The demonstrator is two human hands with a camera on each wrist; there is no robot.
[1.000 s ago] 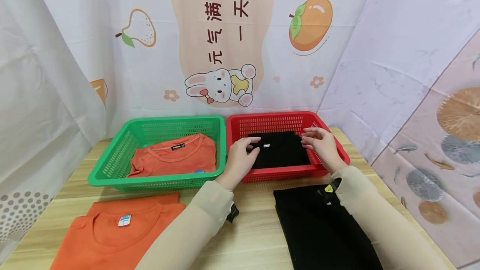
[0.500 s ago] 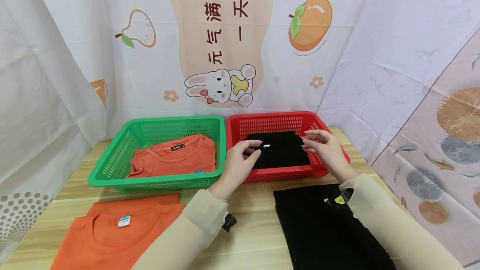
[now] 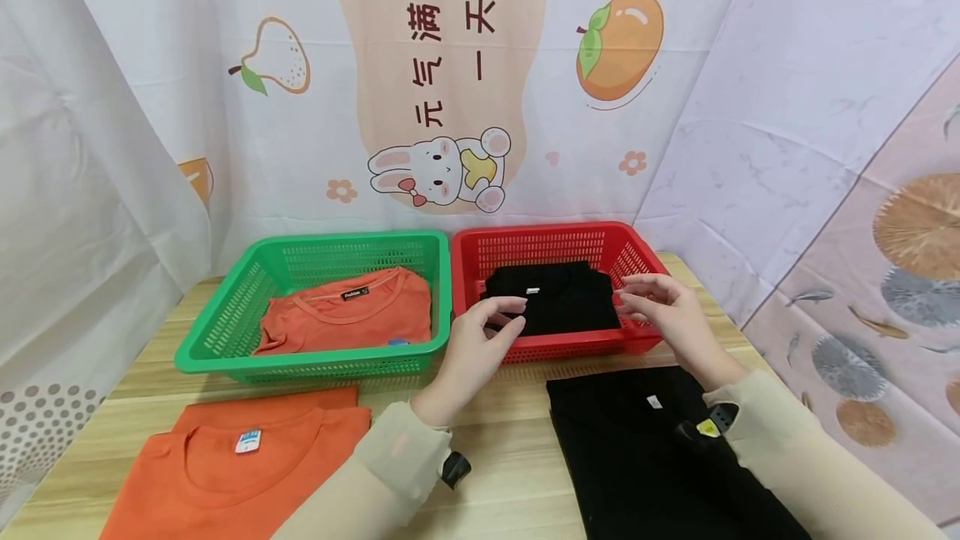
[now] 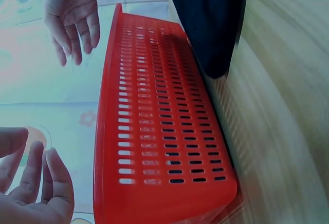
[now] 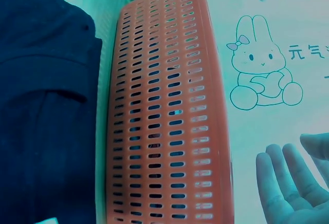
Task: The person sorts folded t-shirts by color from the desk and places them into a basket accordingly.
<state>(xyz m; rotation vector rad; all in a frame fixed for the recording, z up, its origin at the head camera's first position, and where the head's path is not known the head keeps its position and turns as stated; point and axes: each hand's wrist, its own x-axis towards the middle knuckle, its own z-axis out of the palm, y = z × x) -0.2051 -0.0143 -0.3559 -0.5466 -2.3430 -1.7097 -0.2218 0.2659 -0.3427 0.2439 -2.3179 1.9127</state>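
Red basket [image 3: 577,343] sits on wood-grain table [image 3: 517,461], printed cloth [image 3: 285,157] behind.

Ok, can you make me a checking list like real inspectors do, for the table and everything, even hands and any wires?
Surface: pale wood table.
Job's things: green basket with an orange shirt inside; red basket with a black shirt inside; a second orange shirt and a second black shirt lie folded on the table, nearer the person.
Clutter: nothing seen.
Hands: left hand, fingers loosely bent, near the red basket's front edge, holding nothing; right hand, near the red basket's right side, holding nothing.
Cables: nothing seen.
Surroundings: white cloth behind, printed with a rabbit, fruit and writing.
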